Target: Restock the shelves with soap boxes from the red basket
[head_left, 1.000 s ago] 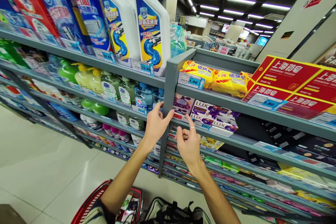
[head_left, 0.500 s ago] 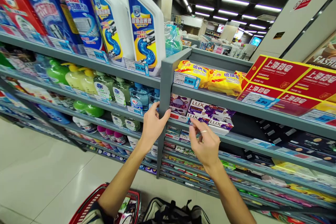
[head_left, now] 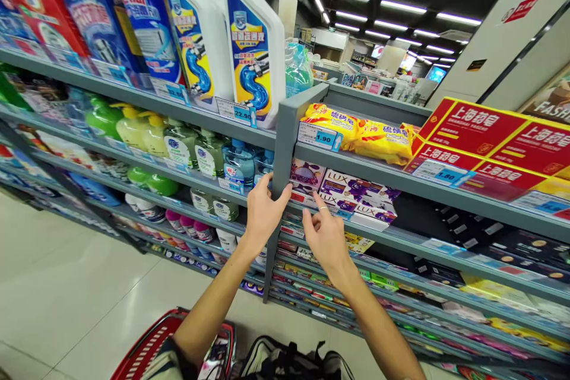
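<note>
Left hand (head_left: 262, 214) at the post (head_left: 285, 148) on the left end of the soap shelf (head_left: 403, 238): thumb and index spread, thumb across the post's front, index by its left side. Can't tell how firm the contact is. Right hand (head_left: 327, 237) at the shelf's front edge, near its left corner: index extended, thumb apart, other fingers loosely curled. Index tip is right by the pink boxes (head_left: 307, 173) and the red tag (head_left: 303, 198); can't tell if it touches. Pink boxes sit in the shelf's left front corner, LUX boxes (head_left: 341, 183) just right of them. Shelf above: yellow packs (head_left: 383, 141) toward the left end, red boxes (head_left: 483, 122) further right. Blue pump bottle (head_left: 239, 165) left of post. Red basket (head_left: 149, 341) on floor.
</note>
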{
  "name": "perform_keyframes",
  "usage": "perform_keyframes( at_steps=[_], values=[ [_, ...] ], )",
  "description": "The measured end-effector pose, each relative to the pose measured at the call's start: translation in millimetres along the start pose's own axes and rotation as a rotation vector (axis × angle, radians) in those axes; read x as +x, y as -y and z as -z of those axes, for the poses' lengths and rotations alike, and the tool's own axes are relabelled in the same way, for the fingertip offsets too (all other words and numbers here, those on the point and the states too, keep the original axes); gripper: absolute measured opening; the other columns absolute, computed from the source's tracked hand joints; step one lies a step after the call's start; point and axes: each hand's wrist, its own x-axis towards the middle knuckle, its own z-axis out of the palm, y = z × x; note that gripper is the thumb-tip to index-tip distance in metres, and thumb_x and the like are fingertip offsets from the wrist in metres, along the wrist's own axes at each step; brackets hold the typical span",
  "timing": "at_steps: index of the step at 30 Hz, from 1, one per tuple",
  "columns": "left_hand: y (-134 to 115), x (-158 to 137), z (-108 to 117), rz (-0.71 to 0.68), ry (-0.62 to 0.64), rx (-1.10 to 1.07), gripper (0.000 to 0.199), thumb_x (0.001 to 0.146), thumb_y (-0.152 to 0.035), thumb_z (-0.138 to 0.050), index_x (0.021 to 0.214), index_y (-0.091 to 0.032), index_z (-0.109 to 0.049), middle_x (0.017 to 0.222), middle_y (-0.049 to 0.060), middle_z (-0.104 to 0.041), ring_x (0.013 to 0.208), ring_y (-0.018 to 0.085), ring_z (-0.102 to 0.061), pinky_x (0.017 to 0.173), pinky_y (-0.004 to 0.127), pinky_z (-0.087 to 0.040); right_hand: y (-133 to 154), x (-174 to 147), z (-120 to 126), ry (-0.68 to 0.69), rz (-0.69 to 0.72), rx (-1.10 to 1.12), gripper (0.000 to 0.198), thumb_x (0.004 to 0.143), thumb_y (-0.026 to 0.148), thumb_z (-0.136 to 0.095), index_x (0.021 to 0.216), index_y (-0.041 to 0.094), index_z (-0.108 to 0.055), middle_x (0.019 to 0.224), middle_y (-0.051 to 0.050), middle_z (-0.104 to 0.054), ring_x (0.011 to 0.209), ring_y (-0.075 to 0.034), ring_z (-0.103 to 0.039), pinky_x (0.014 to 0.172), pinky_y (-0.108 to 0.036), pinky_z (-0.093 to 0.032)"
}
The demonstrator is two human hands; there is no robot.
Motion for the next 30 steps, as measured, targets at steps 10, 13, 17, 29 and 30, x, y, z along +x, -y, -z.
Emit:
perform_keyframes(
  at_steps=[10,13,17,29,30],
  values=[
    [-3.0,0.7,-1.9,-0.001,-0.024,0.018,0.02,0.091,-0.035,-0.069,0.105,-0.019,-0.067,0.074,-0.002,-0.061,0.058,0.013,-0.047,0.06,0.026,-0.039,20.6,-6.5,-13.5,0.045,-0.245,0.433,0.08,0.101,0.039,-0.052,0.168,0.01,-0.018,0.064,0.004,-0.07,0.046,-0.012,-0.056,0.049,-0.022,-0.048],
    [-3.7,0.6,-1.3,0.009,-0.026,0.023,0.021,0.091,-0.035,-0.069,0.105,-0.019,-0.067,0.074,-0.002,-0.061,0.059,0.014,-0.049,0.062,0.026,-0.039,24.7,-6.8,-14.0,0.035,-0.279,0.526,0.081,0.101,0.041,-0.052,0.168,0.012,-0.017,0.065,0.005,-0.069,0.043,-0.011,-0.053,0.044,-0.021,-0.047],
    [-3.1,0.3,-0.9,0.017,-0.023,0.017,0.023,0.092,-0.037,-0.069,0.107,-0.02,-0.067,0.075,-0.002,-0.062,0.059,0.014,-0.049,0.062,0.026,-0.039,26.0,-7.4,-15.1,0.032,-0.303,0.617,0.079,0.101,0.043,-0.054,0.168,0.019,-0.018,0.066,0.006,-0.068,0.04,-0.009,-0.052,0.04,-0.019,-0.046],
    [-2.8,-0.7,0.4,0.027,-0.005,0.033,0.027,0.093,-0.038,-0.067,0.111,-0.019,-0.066,0.077,-0.001,-0.062,0.058,0.014,-0.047,0.058,0.027,-0.036,25.6,-15.1,-18.2,0.029,-0.291,0.643,0.083,0.102,0.047,-0.054,0.169,0.017,-0.016,0.068,0.005,-0.069,0.041,-0.009,-0.05,0.04,-0.019,-0.05],
    [-2.9,-0.7,0.3,0.026,-0.006,0.034,0.026,0.093,-0.039,-0.067,0.111,-0.019,-0.066,0.077,-0.001,-0.062,0.059,0.014,-0.048,0.059,0.027,-0.037,26.8,-14.3,-17.9,0.043,-0.297,0.63,0.085,0.102,0.046,-0.054,0.169,0.016,-0.013,0.069,0.005,-0.07,0.041,-0.009,-0.051,0.04,-0.019,-0.05]
  ],
)
